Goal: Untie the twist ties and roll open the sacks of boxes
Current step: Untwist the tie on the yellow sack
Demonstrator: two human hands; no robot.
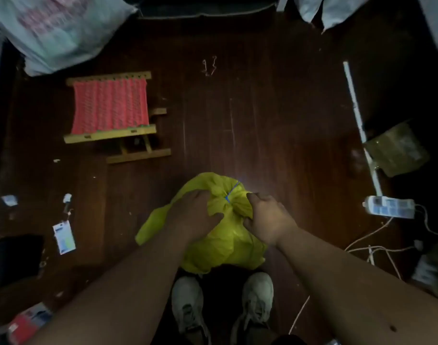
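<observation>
Head view, looking straight down. Dark wooden floor (262, 120) fills the frame. Pale printed sack (56, 28) lies at the far left corner. Folding stool (111, 108) with a red woven seat stands left of centre, well apart from the work. Yellow sack (222, 247) sits on the floor just ahead of two grey shoes (188, 305); its neck is gathered and bound by a blue twist tie (231, 192), not yet undone. Left hand (195, 215) lies on the sack's left shoulder, fingers spread and pressing the plastic. Right hand (265, 217) is at the neck just right of the tie, fingers curled, apparently bunching the yellow plastic; motion blur makes the exact grip uncertain. White power strip (389, 206) with cables lies far right. Loose bent ties (209, 67) lie on the floor beyond, near the top centre.
</observation>
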